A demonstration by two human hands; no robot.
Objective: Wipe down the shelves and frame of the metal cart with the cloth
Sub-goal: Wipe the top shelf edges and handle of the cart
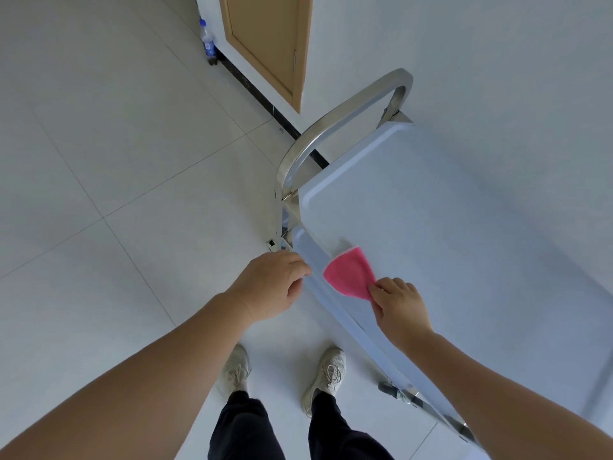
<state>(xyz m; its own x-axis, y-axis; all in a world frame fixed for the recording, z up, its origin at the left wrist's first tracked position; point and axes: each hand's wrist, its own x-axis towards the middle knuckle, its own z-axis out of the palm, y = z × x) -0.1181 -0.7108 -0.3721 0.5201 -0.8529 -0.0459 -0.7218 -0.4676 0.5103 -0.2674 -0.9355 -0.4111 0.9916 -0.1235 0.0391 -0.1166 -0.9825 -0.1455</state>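
My shoes (326, 376) on the tiled floor (99, 194), my right hand (399, 308) pinching the pink cloth (348, 275) on the cart's top shelf (464, 227), my left hand (270, 287) loosely curled at the shelf edge, holding nothing, steel handle (335, 122) beyond, bottle (208, 41) by the far wall.

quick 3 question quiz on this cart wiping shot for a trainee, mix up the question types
1. True or false: the pink cloth lies on the floor.
2. Which of the hands pinches the cloth? A) left hand B) right hand C) both
3. Fill in: the blue-capped bottle stands on the floor beside the wooden ____.

Key
1. False: it lies over the near edge of the cart's top shelf.
2. B: the right hand pinches one corner; the left hand sits near the shelf edge, beside the cloth, fingers loosely curled.
3. door
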